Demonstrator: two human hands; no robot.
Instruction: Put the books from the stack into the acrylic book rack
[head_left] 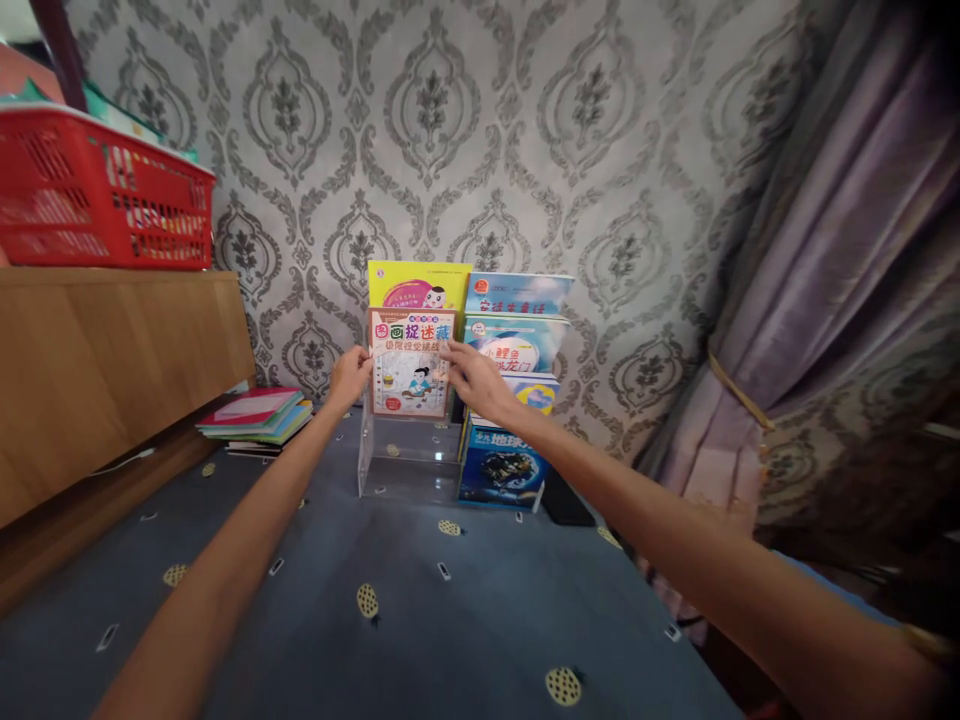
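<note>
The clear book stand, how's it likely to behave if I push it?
The clear book stand probably weighs little itself, given its thin see-through walls, but could feel heavier on the right, where more books show. Its glossy, light-catching surface may be slippery. Pushed across the patterned cloth, it might drag.

Below the fingers [363,357], a dark blue pineapple-print cloth [300,630] is spread. On it, a clear rack [411,478] is stood beneath them, a stack of books [259,415] is laid to their left, and a flat black object [568,502] is set to their lower right.
</note>
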